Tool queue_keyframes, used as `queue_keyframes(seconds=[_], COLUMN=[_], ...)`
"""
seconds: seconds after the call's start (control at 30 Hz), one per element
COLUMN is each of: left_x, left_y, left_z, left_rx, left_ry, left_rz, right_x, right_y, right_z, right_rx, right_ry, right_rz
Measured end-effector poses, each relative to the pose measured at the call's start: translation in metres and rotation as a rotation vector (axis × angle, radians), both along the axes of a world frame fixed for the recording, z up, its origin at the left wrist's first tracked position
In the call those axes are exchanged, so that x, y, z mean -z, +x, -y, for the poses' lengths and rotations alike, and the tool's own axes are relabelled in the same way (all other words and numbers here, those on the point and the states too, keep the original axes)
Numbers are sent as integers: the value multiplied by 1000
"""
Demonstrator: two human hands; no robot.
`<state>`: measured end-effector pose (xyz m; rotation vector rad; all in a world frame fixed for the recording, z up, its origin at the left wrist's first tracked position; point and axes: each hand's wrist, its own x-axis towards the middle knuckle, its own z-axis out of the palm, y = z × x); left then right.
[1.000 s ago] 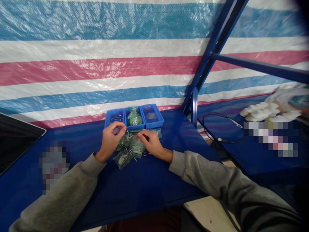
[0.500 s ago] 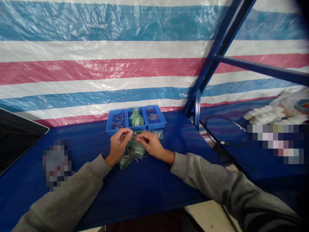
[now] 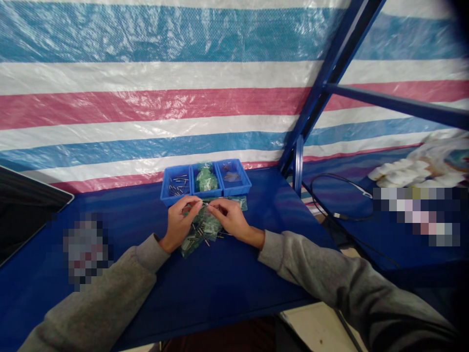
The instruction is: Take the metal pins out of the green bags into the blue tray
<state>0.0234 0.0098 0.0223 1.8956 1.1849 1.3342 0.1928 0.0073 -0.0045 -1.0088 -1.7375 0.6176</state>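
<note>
Pinched between finger and thumb, my left hand and my right hand meet over the table. A thin metal pin spans the short gap between their fingertips, and both hands grip it. Beneath them lie clear greenish plastic bags with several loose metal pins on and around them. Just behind stand three joined blue bins: the left bin holds metal pins, the middle one a green plastic bag, the right one small clear pieces too small to make out.
A blurred-out object lies on the blue table at left, near a dark panel. Blue metal posts rise at right, beside a black cable and white bundles. A striped tarp hangs behind.
My right fingers have shifted slightly, and the pin now shows between both sets of fingertips. The bags and bins stay as they were.
</note>
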Motion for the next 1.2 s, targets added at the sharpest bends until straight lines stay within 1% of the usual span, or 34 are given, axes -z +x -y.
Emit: queue_keyframes(seconds=[0.17, 0.37, 0.47, 0.63, 0.73, 1.03, 1.2], left_x=[2, 1, 3, 11, 13, 8, 8], left_y=[-6, -12, -14, -16, -17, -14, -16], left_z=[-2, -1, -1, -3, -3, -2, -2], left_rx=[26, 17, 0, -24, -31, 8, 6], left_ry=[6, 117, 180, 210, 212, 204, 203], left_rz=[-35, -302, -378, -433, -447, -504, -516], right_x=[-3, -1, -1, -2, -2, -3, -3], right_y=[1, 3, 3, 2, 3, 2, 1], right_z=[2, 2, 1, 2, 3, 3, 3], right_rx=[-12, 6, 3, 14, 20, 26, 24], right_ry=[3, 12, 13, -11, -21, -29, -32], right_rz=[-11, -30, -54, -44, -21, -12, -10])
